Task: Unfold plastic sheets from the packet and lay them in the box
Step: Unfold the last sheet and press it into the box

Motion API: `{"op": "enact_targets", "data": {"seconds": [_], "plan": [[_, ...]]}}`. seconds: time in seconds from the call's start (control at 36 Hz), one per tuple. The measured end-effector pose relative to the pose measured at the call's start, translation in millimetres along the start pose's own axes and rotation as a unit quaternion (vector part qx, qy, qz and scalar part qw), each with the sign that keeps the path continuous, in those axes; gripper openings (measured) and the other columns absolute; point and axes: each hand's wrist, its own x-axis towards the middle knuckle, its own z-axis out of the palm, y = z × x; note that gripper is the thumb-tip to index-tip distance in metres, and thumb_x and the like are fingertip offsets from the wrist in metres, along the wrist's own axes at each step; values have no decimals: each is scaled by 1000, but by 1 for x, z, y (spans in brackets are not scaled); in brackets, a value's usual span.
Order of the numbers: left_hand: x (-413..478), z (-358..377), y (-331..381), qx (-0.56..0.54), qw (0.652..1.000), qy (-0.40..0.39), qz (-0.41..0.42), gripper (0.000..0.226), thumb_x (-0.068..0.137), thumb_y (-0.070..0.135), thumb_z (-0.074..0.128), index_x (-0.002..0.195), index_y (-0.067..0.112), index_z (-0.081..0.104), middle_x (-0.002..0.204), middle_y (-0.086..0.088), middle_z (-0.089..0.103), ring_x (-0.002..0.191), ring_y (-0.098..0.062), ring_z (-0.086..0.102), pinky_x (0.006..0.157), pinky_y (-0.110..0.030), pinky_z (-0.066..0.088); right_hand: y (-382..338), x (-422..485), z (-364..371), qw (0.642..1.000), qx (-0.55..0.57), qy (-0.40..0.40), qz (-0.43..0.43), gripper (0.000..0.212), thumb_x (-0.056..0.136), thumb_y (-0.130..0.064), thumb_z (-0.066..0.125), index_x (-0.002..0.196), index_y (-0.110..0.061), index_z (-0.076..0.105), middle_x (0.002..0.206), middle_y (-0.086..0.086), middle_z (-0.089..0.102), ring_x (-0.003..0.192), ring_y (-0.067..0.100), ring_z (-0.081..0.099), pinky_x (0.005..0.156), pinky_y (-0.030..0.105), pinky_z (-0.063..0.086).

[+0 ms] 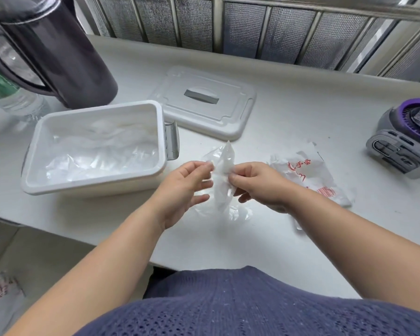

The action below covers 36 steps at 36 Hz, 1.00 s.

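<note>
Clearly the unfolding step is in hand — a folded plastic sheet [223, 175] is held upright above the table [301, 112], between the open box [92, 149] and the torn packet [308, 175]. The left hand [182, 187] and right hand [260, 185] each pinch an edge with thumb and forefinger, other fingers loosely spread (nothing else held). Next, I judge, they must pull apart to open the sheet, then carry it left into the box — already holding crumpled sheets.

bright, even light | soft shadows | edges bowed | corners perhaps blurred
</note>
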Motion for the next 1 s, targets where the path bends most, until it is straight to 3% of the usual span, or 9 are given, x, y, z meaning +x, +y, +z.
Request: {"op": "enact_targets", "data": {"seconds": [0.11, 0.31, 0.47, 0.64, 0.72, 0.81, 0.86, 0.92, 1.0], "plan": [[-4, 11, -6, 134, 989, 13, 52, 11, 83, 27, 71, 90, 20, 67, 86, 3, 67, 79, -6, 65, 67, -21, 51, -1, 2, 1, 999, -31, 25, -6, 17, 93, -22, 56, 88, -12, 69, 69, -6, 58, 65, 9, 53, 64, 24, 45], [-2, -1, -6, 75, 990, 86, 83, 11, 93, 17, 61, 82, 14, 62, 74, 4, 57, 73, -13, 51, 65, -22, 43, -6, 8, -6, 988, 132, 73, 12, 19, 93, -15, 54, 76, -13, 61, 82, 8, 61, 73, 20, 51, 64, 29, 45], [-3, 1, -10, 107, 982, 144, 59, 18, 94, 16, 56, 76, 19, 57, 72, 10, 56, 72, -10, 60, 63, -23, 47, -11, 14, -9, 913, 366, 180, 35, 16, 85, -5, 46, 74, -6, 57, 73, 10, 55, 68, 28, 53, 63, 32, 47], [-2, -4, -19, 538, 828, 147, 52, 13, 86, 19, 50, 76, 21, 57, 81, 3, 61, 82, -22, 57, 69, -32, 46, -32, 13, -19, 868, 441, 218, -68, 18, 88, -8, 42, 76, -7, 55, 72, 5, 55, 64, 22, 49, 61, 31, 45], [1, -4, -24, 576, 816, 46, 26, 15, 88, 28, 57, 100, 27, 66, 102, 8, 64, 99, -17, 60, 76, -25, 44, -54, 5, -12, 871, 457, 124, -128, 12, 85, -8, 43, 80, -8, 54, 73, 1, 58, 66, 20, 50, 64, 31, 41], [-2, 3, -16, 400, 915, 37, 43, 30, 91, 32, 61, 120, 27, 60, 115, 12, 57, 107, -8, 56, 83, -21, 41, -73, 0, -3, 869, 475, 7, -136, 12, 72, -13, 46, 78, -6, 53, 81, 7, 57, 70, 24, 49, 75, 37, 41], [-7, 5, 4, 127, 989, 71, 36, 14, 97, 23, 50, 101, 24, 63, 101, 8, 61, 103, -12, 57, 88, -26, 42, -83, -4, 1, 866, 481, -54, -127, 17, 70, -13, 43, 69, -4, 57, 86, 10, 57, 72, 25, 50, 86, 43, 41], [-11, -2, 20, -100, 995, 6, 17, 23, 94, 30, 41, 86, 20, 60, 96, 0, 60, 102, -21, 58, 92, -39, 41, -90, -7, 3, 863, 479, -115, -111, 28, 70, -14, 39, 55, -7, 62, 87, 10, 55, 74, 25, 47, 90, 42, 40], [-22, -16, 39, -262, 958, -119, 13, 58, 78, 60, 41, 114, 18, 59, 108, -7, 65, 101, -25, 64, 91, -42, 49, -96, -3, 7, 859, 481, -148, -91, 29, 71, -13, 38, 50, -8, 59, 82, 13, 65, 74, 29, 53, 84, 43, 46]]}}
